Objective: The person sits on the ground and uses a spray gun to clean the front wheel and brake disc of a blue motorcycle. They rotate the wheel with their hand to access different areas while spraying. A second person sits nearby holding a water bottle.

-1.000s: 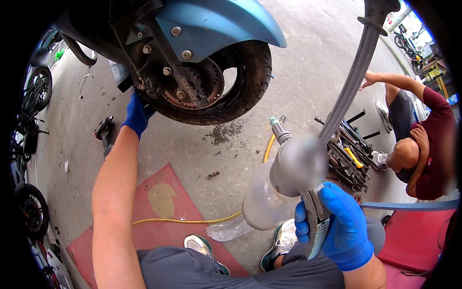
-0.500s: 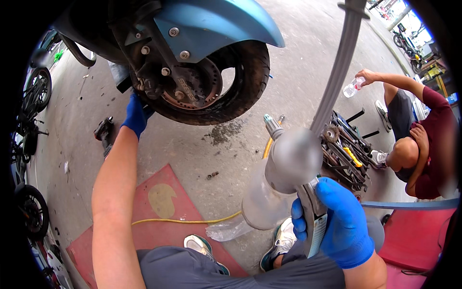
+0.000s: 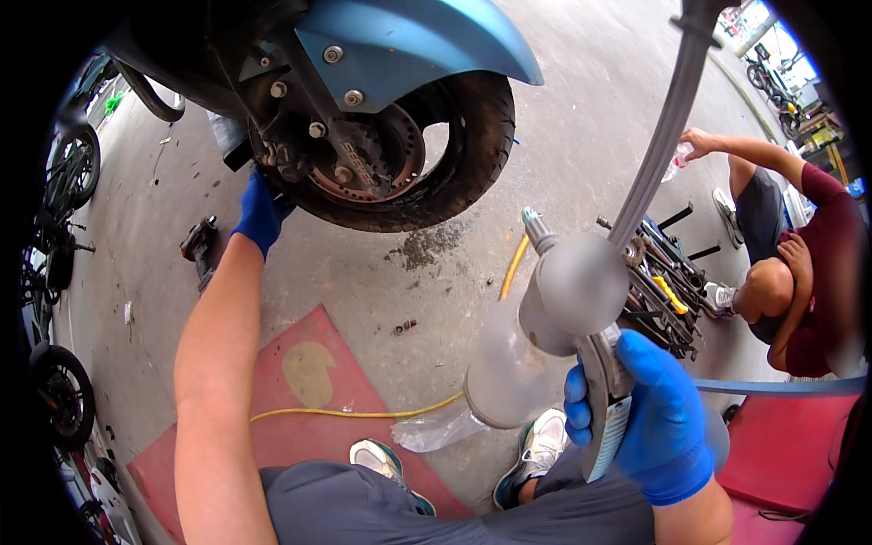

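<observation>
Toward four o'clock, the blue-gloved right hand [image 3: 661, 420] curls around the grip of a gun-shaped grey plastic tool [image 3: 543, 312] with a translucent bottle; at ten, the blue-gloved left hand [image 3: 260, 213] lies at the eight-o'clock edge of a black rubber tyre [image 3: 488, 154], fingers partly hidden, their closure indeterminable. Pale lettering [image 3: 356, 165] marks the wheel's black metal bracket. Grey concrete floor [image 3: 463, 300] extends centrally, between a flat red mat [image 3: 350, 377] at eight and heaped metal tools [image 3: 654, 282] at three.
</observation>
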`<state>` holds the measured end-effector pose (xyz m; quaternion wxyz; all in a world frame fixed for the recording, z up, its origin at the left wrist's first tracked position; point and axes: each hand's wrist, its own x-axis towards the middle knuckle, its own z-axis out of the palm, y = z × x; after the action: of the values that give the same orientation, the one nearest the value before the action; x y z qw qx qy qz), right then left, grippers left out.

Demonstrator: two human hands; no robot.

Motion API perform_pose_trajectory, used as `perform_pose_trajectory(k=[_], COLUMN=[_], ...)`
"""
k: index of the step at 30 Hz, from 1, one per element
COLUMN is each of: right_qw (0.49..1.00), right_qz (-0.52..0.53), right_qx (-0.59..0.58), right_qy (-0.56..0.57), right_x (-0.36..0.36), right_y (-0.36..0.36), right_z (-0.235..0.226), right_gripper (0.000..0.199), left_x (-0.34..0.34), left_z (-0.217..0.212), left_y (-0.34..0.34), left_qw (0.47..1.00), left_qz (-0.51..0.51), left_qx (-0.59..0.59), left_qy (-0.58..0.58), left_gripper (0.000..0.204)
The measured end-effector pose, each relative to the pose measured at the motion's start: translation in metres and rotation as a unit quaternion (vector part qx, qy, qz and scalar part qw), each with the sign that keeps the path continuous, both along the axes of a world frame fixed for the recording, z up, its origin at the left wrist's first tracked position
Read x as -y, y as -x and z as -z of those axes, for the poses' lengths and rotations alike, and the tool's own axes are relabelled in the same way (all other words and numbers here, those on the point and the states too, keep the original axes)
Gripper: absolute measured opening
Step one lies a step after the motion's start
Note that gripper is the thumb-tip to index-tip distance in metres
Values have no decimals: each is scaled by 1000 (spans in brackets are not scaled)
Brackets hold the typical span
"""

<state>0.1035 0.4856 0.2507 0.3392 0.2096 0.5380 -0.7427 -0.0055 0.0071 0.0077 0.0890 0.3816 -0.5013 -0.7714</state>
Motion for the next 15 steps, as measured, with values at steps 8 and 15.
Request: perform_pose_trajectory(k=[8,15], right_qw=[999,999], right_qz=[-21,-30], right_qx=[34,13], right_qy=[-31,-23], right_x=[-2,1], right_y=[-7,-8], right_z=[8,4], right_gripper=[35,38], left_x=[-11,-4], left_z=[-8,0], left_y=[-1,0], left_qw=[1000,1000], left_qz=[-4,2], left_qx=[7,4], left_qy=[4,-2], left_gripper=[55,57])
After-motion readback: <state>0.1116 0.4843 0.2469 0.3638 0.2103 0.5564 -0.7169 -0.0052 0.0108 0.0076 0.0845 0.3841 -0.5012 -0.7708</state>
